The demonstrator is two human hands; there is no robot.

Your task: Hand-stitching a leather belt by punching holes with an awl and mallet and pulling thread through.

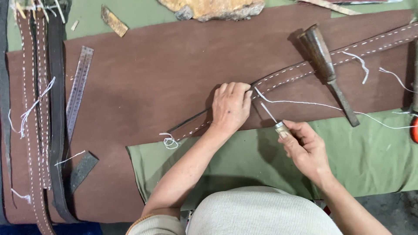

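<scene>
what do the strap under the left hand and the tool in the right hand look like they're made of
Strap: likely brown leather, matte, with white stitch rows along both edges. Tool in the right hand: thin shiny metal spike, seemingly steel, in a pale handle, possibly wood. The left hand presses the strap flat.

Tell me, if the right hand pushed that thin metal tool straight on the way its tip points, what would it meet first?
Probably the stitched brown strap, just beside the left hand pressing it down. The right hand aims the awl up-left at it; how high the tip sits is unclear.
</scene>
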